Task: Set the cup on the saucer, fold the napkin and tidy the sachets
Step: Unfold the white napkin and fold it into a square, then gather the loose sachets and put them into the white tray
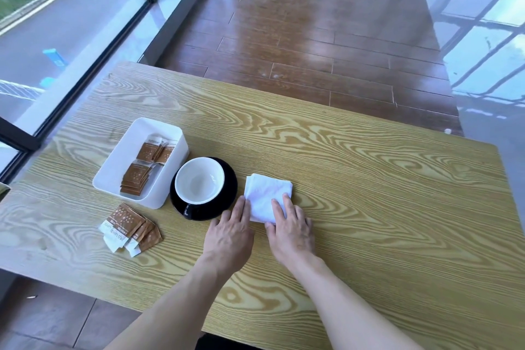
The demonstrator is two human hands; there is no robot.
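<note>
A black cup with a white inside (199, 181) stands on a black saucer (227, 179) near the table's middle. Right of it lies a white napkin (265, 193), folded into a small square. My left hand (230, 231) rests flat at the napkin's near left corner, fingertips touching its edge. My right hand (289, 229) presses flat on the napkin's near right part. Several brown sachets (142, 167) lie inside a white tray (113, 170) left of the cup. More brown sachets (132, 226) lie loose in a fan on the table in front of the tray.
The wooden table (369, 207) ends at a far edge beyond the tray and a near edge below my forearms. A glass wall with dark frames (85, 74) runs along the left. Wooden floor (312, 37) lies beyond the table.
</note>
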